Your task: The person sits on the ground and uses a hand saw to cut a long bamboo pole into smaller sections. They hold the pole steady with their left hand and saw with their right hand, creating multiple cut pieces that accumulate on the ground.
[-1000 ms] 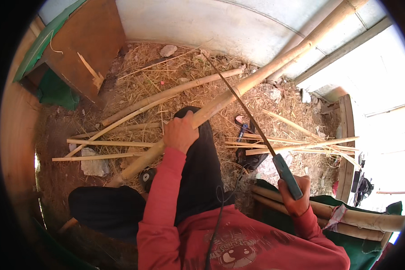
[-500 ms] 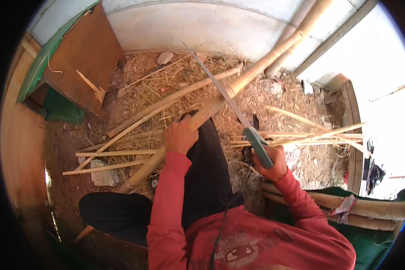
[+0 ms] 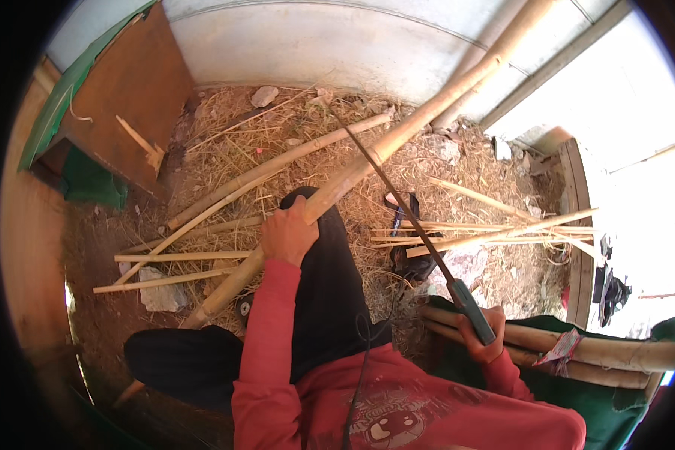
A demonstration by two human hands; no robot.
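Note:
A long bamboo pole (image 3: pixel 401 137) slants across my lap, from the lower left up toward the wall at the upper right. My left hand (image 3: pixel 289 232) is wrapped round it above my raised knee. In my right hand (image 3: pixel 484 335) is the dark green handle of a handsaw (image 3: pixel 392 189), at the right of my body. Its long thin blade points up and left and crosses the pole in view just beyond my knee. Whether the teeth touch the bamboo I cannot tell.
Thinner bamboo poles (image 3: pixel 277 163) and several split strips (image 3: pixel 502 234) lie on the straw-strewn ground. A brown wooden box (image 3: pixel 131 97) with green cloth stands at the upper left. Stones, one pale rock (image 3: pixel 163 291) among them, lie about. Bamboo rails (image 3: pixel 600 350) over green cloth are at my right.
My right hand has drawn the saw back, down and to the right, so the blade's tip is nearer the pole. My left hand keeps its hold on the pole.

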